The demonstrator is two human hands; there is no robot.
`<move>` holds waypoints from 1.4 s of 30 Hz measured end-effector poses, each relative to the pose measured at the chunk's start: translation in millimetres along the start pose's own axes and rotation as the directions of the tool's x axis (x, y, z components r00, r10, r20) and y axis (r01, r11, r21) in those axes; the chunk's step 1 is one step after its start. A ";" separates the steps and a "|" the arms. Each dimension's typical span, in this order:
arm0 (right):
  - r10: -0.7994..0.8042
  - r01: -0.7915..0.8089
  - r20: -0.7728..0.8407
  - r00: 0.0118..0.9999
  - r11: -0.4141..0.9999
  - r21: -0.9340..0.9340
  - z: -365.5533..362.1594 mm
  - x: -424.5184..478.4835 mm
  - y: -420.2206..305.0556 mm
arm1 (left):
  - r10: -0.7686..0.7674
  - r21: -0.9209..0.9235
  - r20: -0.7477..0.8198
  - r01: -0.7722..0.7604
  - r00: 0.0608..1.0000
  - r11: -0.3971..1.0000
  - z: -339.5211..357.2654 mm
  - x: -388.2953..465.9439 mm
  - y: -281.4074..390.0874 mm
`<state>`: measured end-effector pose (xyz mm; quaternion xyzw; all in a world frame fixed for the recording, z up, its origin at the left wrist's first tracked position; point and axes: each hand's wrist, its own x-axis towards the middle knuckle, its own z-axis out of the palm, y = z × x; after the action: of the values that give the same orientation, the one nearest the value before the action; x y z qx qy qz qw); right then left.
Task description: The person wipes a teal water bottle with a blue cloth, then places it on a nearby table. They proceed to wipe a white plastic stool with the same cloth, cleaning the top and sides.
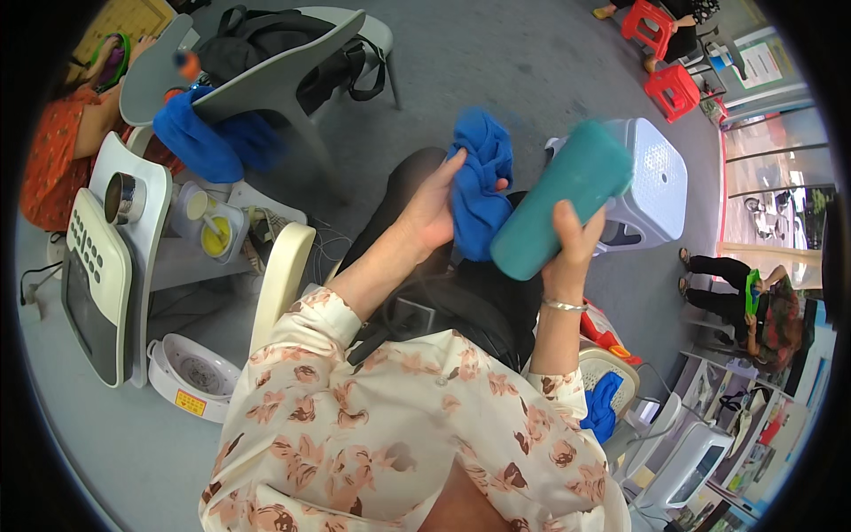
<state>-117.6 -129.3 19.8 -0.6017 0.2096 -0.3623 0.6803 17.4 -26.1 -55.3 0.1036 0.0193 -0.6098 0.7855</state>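
My left hand point(433, 211) grips a crumpled blue cloth point(480, 193) above my lap, thumb along its near side and fingertips showing at its far edge. In my right hand point(576, 241) is a teal cylindrical bottle point(562, 203), tilted with its upper end towards the right and slightly blurred. The bottle's lower end is close to the cloth; whether they touch I cannot tell. My fingers hide part of the bottle's side.
A pale plastic stool point(655, 179) stands behind the bottle. At left are a grey chair point(292, 66) with a black bag point(256, 50), another blue cloth point(199, 136), and a metal cup point(125, 198). Two red stools point(671, 92) are farther off. A person point(764, 319) is at right.
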 end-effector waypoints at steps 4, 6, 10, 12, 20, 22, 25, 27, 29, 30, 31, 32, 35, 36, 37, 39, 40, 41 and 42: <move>-0.274 0.305 0.136 0.952 0.821 -0.482 19.7 -5.8 18.5 | -0.006 0.191 -0.078 0.020 0.997 0.981 19.2 -3.0 -17.8; -0.239 0.242 0.064 0.969 0.859 -0.451 24.0 4.2 14.5 | -0.072 0.278 -0.052 0.083 0.996 0.957 15.3 -4.5 -18.0; -0.188 0.117 -0.149 0.971 0.913 -0.392 18.7 33.4 11.6 | -0.090 0.280 -0.157 0.132 0.983 0.951 13.4 -10.4 -20.0; -0.235 0.122 -0.219 0.947 0.893 -0.432 14.7 36.2 15.9 | 0.000 0.347 -0.083 0.028 0.997 0.937 18.0 -17.8 -23.9; -0.234 0.221 0.033 0.972 0.855 -0.469 22.7 -20.3 24.0 | 0.352 0.630 0.199 -0.394 0.915 0.669 45.4 -20.3 -11.1; -0.237 0.258 0.106 0.966 0.837 -0.483 21.4 -31.1 29.5 | 0.376 0.677 0.276 -0.457 0.884 0.577 55.5 -20.8 -4.1; -0.254 0.233 0.013 0.967 0.866 -0.442 24.9 -22.4 19.4 | 0.317 0.673 0.213 -0.374 0.924 0.638 54.4 -20.4 -9.7; -0.306 0.267 -0.024 0.952 0.863 -0.429 28.6 -7.4 4.1 | 0.120 0.628 0.079 -0.143 0.990 0.765 39.0 -19.1 -13.9; -0.326 0.292 0.004 0.945 0.841 -0.456 29.3 9.3 -14.8 | 0.046 0.548 -0.030 -0.022 0.998 0.836 33.5 -22.2 -21.2; -0.314 0.276 -0.031 0.949 0.873 -0.401 28.1 14.8 -18.2 | 0.002 0.504 -0.030 0.013 1.000 0.864 29.6 -22.4 -21.9; -0.299 0.260 -0.066 0.952 0.902 -0.344 27.1 19.8 -20.3 | -0.042 0.458 -0.028 0.050 0.999 0.887 25.2 -22.9 -21.9; -0.282 0.244 -0.099 0.954 0.927 -0.283 27.2 24.2 -20.0 | -0.068 0.403 -0.008 0.065 0.998 0.913 22.9 -21.2 -19.4; -0.535 0.406 -0.239 0.810 0.807 -0.429 25.3 29.7 -1.1 | -0.169 0.156 0.065 0.158 0.983 0.975 18.2 -14.7 -20.0; -0.604 0.464 -0.248 0.758 0.765 -0.445 25.4 28.1 5.6 | -0.213 0.035 0.097 0.210 0.972 0.977 12.8 -13.2 -23.2; -0.613 0.476 -0.172 0.771 0.735 -0.484 22.7 24.2 12.5 | -0.248 -0.084 0.128 0.260 0.960 0.962 9.5 -13.4 -24.3; -0.614 0.501 -0.020 0.789 0.663 -0.556 12.9 6.1 23.3 | -0.169 -0.078 0.018 0.170 0.985 0.982 10.9 -15.4 -25.6; -0.513 0.412 -0.047 0.857 0.736 -0.537 11.6 -6.0 31.0 | -0.118 -0.048 -0.050 0.116 0.992 0.992 16.6 -16.5 -25.6; -0.473 0.402 -0.009 0.881 0.758 -0.514 11.0 -16.8 33.3 | -0.065 -0.014 -0.116 0.064 0.991 0.998 22.7 -17.9 -24.5; -0.433 0.392 0.032 0.901 0.780 -0.488 13.8 -26.4 32.3 | -0.017 0.036 -0.154 0.023 0.988 0.999 29.7 -20.5 -22.0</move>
<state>-117.1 -100.0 -12.9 -0.7676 0.1840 -0.4628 0.4034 -11.9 -17.2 -26.1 0.1647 0.0692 -0.6080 0.7736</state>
